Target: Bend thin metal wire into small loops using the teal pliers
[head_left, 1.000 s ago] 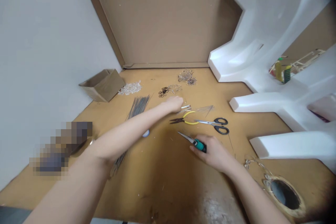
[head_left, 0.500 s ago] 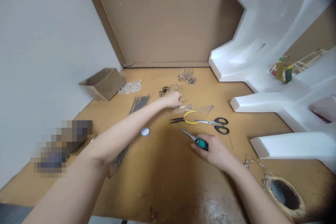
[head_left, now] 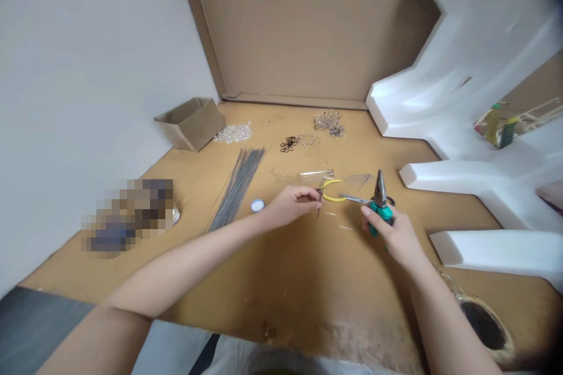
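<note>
My right hand (head_left: 396, 237) grips green-handled pliers (head_left: 380, 205), their metal jaws pointing up and away. My left hand (head_left: 295, 206) is pinched closed beside the yellow-handled pliers (head_left: 335, 190); a small thin dark piece shows at its fingertips, too small to make out. Scissors (head_left: 355, 199) lie partly hidden behind the green-handled pliers. Just beyond my left hand are clear strips (head_left: 316, 175), and thin wire pieces (head_left: 346, 227) lie between my hands. A bundle of grey wires (head_left: 240, 187) and a round blue-rimmed disc (head_left: 257, 205) are left of my left hand.
A cardboard box (head_left: 191, 124) stands at the back left beside clear beads (head_left: 234, 132). Black rings (head_left: 289, 144) and a wire pile (head_left: 328, 121) lie further back. White moulded arms (head_left: 444, 177) jut in from the right, above a round dark-centred object (head_left: 484, 325).
My left hand has come back toward me from the strips to the yellow-handled pliers. My right hand has moved right and turned its pliers upward. The view has shifted.
</note>
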Motion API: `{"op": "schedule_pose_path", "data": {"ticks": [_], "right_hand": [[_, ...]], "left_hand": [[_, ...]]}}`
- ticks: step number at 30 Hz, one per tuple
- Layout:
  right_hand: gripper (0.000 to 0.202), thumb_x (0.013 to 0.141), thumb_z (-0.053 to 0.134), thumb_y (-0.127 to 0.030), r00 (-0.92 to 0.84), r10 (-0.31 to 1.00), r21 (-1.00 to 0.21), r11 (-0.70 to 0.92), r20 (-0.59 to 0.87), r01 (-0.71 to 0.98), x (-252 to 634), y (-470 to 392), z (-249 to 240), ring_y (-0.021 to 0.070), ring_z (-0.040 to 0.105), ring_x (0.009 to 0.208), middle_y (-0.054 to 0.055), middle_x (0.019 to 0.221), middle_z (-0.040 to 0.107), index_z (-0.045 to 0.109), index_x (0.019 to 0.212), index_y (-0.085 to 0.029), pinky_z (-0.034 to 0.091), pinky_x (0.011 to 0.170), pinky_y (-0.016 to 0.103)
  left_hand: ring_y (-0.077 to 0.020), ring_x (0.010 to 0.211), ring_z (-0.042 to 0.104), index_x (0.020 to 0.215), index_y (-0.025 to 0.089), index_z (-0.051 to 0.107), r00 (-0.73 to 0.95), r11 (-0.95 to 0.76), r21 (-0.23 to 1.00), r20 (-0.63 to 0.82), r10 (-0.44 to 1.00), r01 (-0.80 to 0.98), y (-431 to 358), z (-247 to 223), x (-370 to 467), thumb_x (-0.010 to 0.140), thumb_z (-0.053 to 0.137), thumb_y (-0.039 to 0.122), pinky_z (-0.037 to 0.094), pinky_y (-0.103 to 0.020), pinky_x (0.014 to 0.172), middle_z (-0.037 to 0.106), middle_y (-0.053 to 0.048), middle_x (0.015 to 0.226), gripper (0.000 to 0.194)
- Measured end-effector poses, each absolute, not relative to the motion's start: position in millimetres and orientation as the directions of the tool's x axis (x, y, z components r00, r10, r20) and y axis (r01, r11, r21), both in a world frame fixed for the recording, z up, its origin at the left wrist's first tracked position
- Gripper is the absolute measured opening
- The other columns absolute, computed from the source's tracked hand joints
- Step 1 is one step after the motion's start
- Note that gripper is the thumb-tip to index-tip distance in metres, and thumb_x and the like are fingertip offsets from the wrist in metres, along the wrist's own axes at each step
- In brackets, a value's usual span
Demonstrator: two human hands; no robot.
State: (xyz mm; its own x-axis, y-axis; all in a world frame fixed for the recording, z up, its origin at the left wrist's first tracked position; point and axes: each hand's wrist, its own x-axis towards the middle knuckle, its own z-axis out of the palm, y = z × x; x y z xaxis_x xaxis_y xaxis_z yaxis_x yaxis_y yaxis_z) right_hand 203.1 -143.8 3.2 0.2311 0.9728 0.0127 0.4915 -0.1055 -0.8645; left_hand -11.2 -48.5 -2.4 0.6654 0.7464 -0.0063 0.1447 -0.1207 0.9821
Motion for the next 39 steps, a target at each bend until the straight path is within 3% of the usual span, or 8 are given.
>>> {"op": "schedule_pose_path", "data": {"ticks": [6,11,20,23,28,35,39], "right_hand": [[0.035,0.076,0.052,-0.049,0.231,0.973,-0.856,-0.105,0.017,0.506,199.6,-142.5,1.0,0.0141,0.048,0.054,0.000,0.055,0.053,0.049,0.059,-0.018,0.036,0.055,0.026],[0.035,0.076,0.052,-0.048,0.227,0.974,-0.848,-0.117,0.004,0.517,199.8,-141.1,-1.7,0.0140,0.048,0.054,0.000,0.055,0.053,0.049,0.059,-0.018,0.037,0.056,0.026],[0.035,0.075,0.053,-0.048,0.244,0.970,-0.822,-0.153,-0.019,0.548,195.2,-140.0,0.4,0.0146,0.048,0.052,0.000,0.053,0.053,0.051,0.057,-0.018,0.037,0.054,0.026],[0.032,0.077,0.051,-0.047,0.162,0.986,-0.811,-0.125,-0.038,0.571,193.6,-141.3,-1.7,0.0159,0.051,0.057,0.001,0.059,0.056,0.054,0.066,-0.018,0.039,0.058,0.027],[0.030,0.078,0.051,-0.044,0.057,0.998,-0.789,-0.060,-0.032,0.611,192.5,-143.7,-4.0,0.0205,0.057,0.077,0.004,0.080,0.062,0.058,0.088,-0.017,0.042,0.073,0.032],[0.029,0.079,0.050,-0.041,-0.025,0.996,-0.767,-0.054,-0.091,0.639,186.6,-148.8,4.6,0.0213,0.058,0.080,0.005,0.084,0.064,0.058,0.093,-0.017,0.042,0.076,0.032],[0.027,0.081,0.049,-0.037,-0.116,0.985,-0.794,-0.031,-0.127,0.607,183.2,-152.3,10.1,0.0210,0.057,0.084,0.005,0.088,0.064,0.059,0.095,-0.016,0.042,0.079,0.031]], "left_hand": [[-0.0104,0.074,0.054,0.075,0.013,0.059,0.675,-0.335,0.924,0.129,0.727,0.185,-64.2,-25.6,-15.4,0.077,0.054,0.028,0.041,-0.020,0.069,0.060,-0.002,0.079,0.016],[-0.0105,0.073,0.054,0.073,0.014,0.059,0.640,-0.369,0.905,0.155,0.752,0.214,-64.3,-34.0,-16.7,0.077,0.054,0.028,0.041,-0.020,0.068,0.059,-0.002,0.076,0.015],[-0.0093,0.065,0.056,0.074,0.012,0.055,0.568,0.011,0.999,0.012,0.823,-0.038,-56.5,-28.0,-17.4,0.069,0.063,0.030,0.044,-0.025,0.070,0.059,0.000,0.067,0.020],[-0.0086,0.061,0.056,0.076,0.012,0.056,0.605,0.113,0.990,-0.037,0.796,-0.088,-56.9,-24.9,-17.6,0.066,0.066,0.030,0.045,-0.025,0.066,0.060,0.000,0.066,0.023],[-0.0087,0.060,0.057,0.076,0.011,0.057,0.664,0.177,0.980,-0.073,0.744,-0.090,-61.5,-19.2,-19.3,0.066,0.067,0.032,0.046,-0.026,0.065,0.060,-0.001,0.065,0.025],[-0.0081,0.060,0.055,0.073,0.012,0.055,0.753,0.219,0.973,-0.096,0.651,-0.066,-66.4,-10.3,-23.0,0.066,0.067,0.030,0.045,-0.025,0.064,0.059,0.000,0.064,0.023],[-0.0072,0.059,0.054,0.082,0.012,0.059,0.813,0.189,0.981,-0.076,0.577,-0.042,-70.2,-2.4,-24.7,0.069,0.065,0.025,0.044,-0.023,0.061,0.057,0.001,0.066,0.019]]}}
